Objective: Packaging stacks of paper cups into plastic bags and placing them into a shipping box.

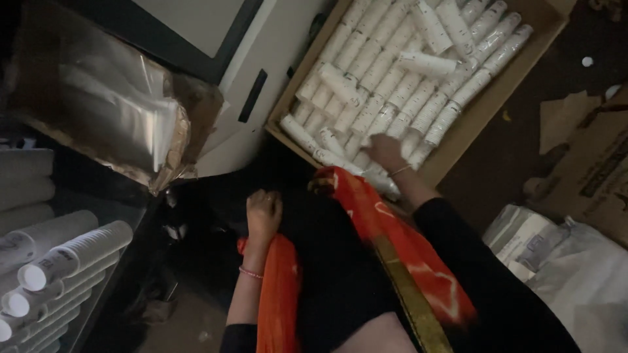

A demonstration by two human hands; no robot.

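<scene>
Fingers of my right hand (384, 150) spread over cup stacks (392, 85) at the cardboard box's (471, 124) near edge; left hand (263, 212) fisted, empty

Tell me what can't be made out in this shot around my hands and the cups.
- Right hand: motion-blurred over the cardboard box; grip unclear.
- Left hand: fingers curled away, contents hidden.
- Stacked paper cups: print too small.
- Cup stacks at left: cut off by the frame edge.
</scene>
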